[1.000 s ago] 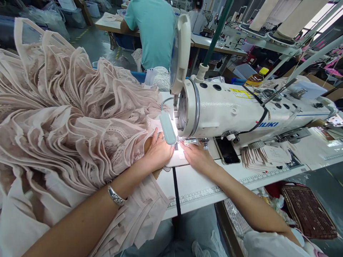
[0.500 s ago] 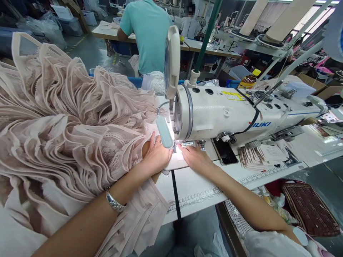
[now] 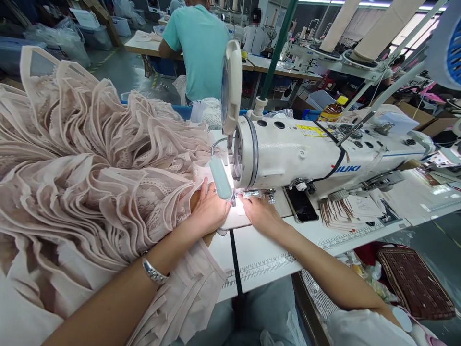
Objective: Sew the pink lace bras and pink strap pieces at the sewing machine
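A white sewing machine (image 3: pixel 288 149) stands before me, its presser foot (image 3: pixel 234 199) lit by a small lamp. Left of the foot, my left hand (image 3: pixel 210 211) lies with curved fingers on the edge of a pale pink lace garment (image 3: pixel 198 175), thumb side close to the foot. My right hand (image 3: pixel 261 214) is on the other side, fingers drawn together and fingertips beside the foot. Between the hands lies a small white piece (image 3: pixel 240 210), washed out by the light. What the right fingertips pinch is hidden.
A large heap of pale pink lace garments (image 3: pixel 82 192) covers the left side. Right of my hand lie a phone (image 3: pixel 301 205) and a stack of beige pieces (image 3: pixel 338 214). A ruler strip (image 3: pixel 266 266) runs along the table's front. Ahead sits a person in a turquoise shirt (image 3: pixel 198 48).
Both hands stay in almost the same place beside the presser foot. The view has shifted slightly, and more of the blue fan shows at upper right.
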Available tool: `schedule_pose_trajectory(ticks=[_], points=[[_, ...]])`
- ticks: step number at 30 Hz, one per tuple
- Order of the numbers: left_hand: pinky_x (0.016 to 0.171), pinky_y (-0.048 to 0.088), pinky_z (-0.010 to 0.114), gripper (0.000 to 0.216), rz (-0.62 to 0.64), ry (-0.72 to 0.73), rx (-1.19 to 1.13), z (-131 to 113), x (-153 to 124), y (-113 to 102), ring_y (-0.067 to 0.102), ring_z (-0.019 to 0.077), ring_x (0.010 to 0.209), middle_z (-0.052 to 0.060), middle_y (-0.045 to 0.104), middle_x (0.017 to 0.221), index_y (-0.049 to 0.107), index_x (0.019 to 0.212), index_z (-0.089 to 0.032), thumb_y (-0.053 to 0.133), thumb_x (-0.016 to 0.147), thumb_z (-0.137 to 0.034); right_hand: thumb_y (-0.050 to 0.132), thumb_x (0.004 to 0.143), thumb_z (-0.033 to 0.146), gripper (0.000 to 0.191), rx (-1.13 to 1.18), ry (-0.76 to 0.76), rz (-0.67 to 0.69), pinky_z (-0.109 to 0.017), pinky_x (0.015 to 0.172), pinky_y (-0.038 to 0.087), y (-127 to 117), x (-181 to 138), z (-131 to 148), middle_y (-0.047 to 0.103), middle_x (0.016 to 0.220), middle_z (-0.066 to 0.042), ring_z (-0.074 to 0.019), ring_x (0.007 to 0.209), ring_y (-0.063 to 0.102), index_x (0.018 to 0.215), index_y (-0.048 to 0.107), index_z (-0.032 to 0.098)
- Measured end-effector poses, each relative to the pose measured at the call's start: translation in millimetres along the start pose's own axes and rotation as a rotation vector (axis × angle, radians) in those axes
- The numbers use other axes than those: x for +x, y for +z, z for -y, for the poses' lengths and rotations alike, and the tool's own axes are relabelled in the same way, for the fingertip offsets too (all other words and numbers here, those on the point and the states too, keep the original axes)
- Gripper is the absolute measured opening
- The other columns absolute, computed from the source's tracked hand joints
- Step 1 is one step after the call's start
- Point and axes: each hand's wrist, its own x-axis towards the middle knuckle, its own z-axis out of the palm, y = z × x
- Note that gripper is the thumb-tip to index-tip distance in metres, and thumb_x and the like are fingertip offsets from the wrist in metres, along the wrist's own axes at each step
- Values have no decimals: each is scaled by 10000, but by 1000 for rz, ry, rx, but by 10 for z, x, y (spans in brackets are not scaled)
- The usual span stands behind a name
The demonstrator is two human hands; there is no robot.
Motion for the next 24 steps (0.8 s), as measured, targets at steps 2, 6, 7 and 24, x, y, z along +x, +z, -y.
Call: schedule_pose_trajectory(ticks=[2, 6, 7, 24], points=[[1114, 340, 573, 240, -11, 11, 22, 12, -14, -25, 497, 335, 1235, 126, 671, 1007, 635, 997, -172, 406, 961, -235, 333, 986, 126, 409, 5, -4, -42, -471, 998, 415, 59, 5, -9, 676, 1077, -130, -283, 949, 612, 1274, 619, 180], [968, 457, 471, 231, -75, -97, 65, 78, 65, -124, 558, 309, 1077, 105, 667, 940, 637, 888, -209, 411, 931, -190, 330, 902, 12, 428, 12, 23, -31, -416, 913, 457, 97, 23, -40, 682, 976, -103, -260, 888, 607, 1108, 658, 192], [942, 469, 450, 222, -78, -157, 81, 102, 113, -154, 571, 307, 1057, 116, 670, 967, 641, 882, -200, 424, 909, -160, 332, 876, -15, 445, 4, 51, -9, -403, 904, 461, 89, 33, -49, 686, 946, -100, -257, 892, 611, 1091, 661, 195], [837, 473, 428, 237, 245, 301, 293, 26, -974, -528, 587, 311, 934, 114, 635, 933, 618, 860, -156, 762, 676, -116, 593, 976, 371, 242, 365, -257, -47, -385, 876, 425, -49, -112, 316, 669, 1006, -95, -238, 942, 573, 1082, 621, 155]])
